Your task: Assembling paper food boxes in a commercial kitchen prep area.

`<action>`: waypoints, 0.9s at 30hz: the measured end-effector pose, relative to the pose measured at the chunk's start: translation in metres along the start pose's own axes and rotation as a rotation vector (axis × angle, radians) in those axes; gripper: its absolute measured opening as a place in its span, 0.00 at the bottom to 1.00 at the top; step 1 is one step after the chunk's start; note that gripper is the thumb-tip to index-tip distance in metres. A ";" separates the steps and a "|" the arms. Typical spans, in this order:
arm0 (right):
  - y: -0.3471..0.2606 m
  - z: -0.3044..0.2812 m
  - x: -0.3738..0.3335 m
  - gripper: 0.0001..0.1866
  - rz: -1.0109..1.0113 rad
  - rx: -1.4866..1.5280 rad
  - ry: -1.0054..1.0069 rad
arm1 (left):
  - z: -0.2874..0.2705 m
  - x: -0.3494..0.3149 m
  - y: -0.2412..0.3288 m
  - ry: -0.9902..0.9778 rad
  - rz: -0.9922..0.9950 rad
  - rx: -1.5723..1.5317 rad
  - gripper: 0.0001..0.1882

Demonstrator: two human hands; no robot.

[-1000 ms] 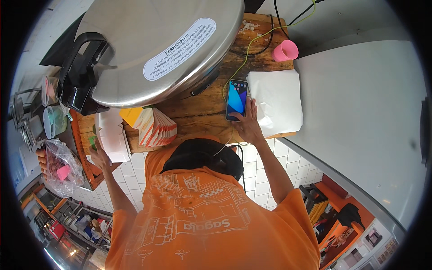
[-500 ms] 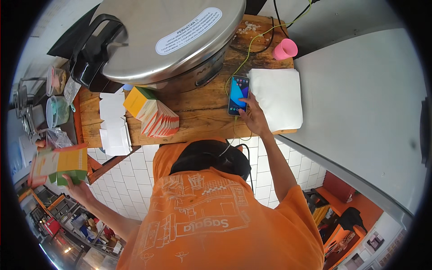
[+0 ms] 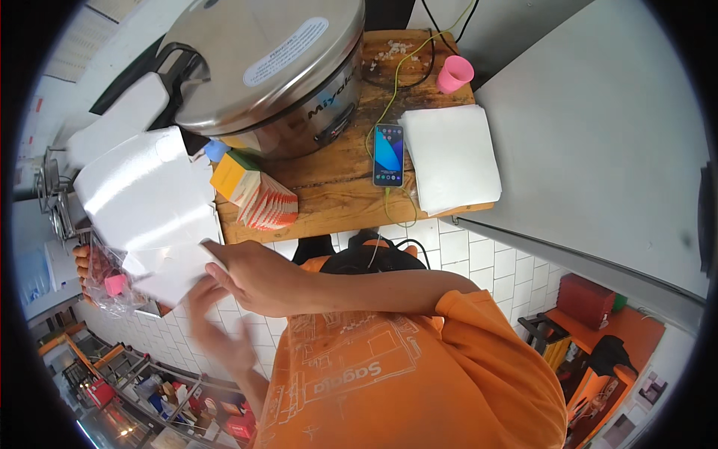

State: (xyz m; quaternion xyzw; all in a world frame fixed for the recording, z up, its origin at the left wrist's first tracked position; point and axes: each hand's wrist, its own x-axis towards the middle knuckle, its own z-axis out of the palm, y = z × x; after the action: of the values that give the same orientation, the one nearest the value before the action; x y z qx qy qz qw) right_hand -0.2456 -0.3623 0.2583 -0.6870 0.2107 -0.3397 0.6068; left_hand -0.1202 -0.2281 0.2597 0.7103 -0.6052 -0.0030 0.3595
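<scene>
White unfolded carton (image 3: 142, 194) extends forward and leftward from the right hand (image 3: 250, 275), whose thumb and fingers pinch its near end; the left hand (image 3: 217, 329), just below, is too blurred to tell its grip

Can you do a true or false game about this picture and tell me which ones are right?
1. The right hand grips a white card. True.
2. The phone lies on top of the papers. False: the phone lies beside the paper stack.
3. The pink cup is on the wooden table. True.
4. The big pot's lid is off. False: the lid is on.
5. The person's shirt is blue. False: the shirt is orange.
</scene>
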 end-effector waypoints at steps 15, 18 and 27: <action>-0.014 -0.045 -0.063 0.28 0.000 -0.449 0.038 | 0.026 0.023 -0.052 -0.223 -0.418 -0.124 0.29; -0.032 -0.056 -0.081 0.20 0.142 -0.559 -0.158 | 0.043 0.033 -0.025 -0.215 -0.415 0.026 0.17; -0.016 -0.059 -0.072 0.28 0.187 0.005 0.224 | 0.075 0.048 0.022 -0.205 0.243 0.237 0.25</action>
State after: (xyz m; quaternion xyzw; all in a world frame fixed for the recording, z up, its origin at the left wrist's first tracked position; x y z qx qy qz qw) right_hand -0.3395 -0.3494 0.2608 -0.6205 0.3393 -0.3571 0.6103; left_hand -0.1598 -0.3081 0.2360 0.6655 -0.7158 0.0394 0.2076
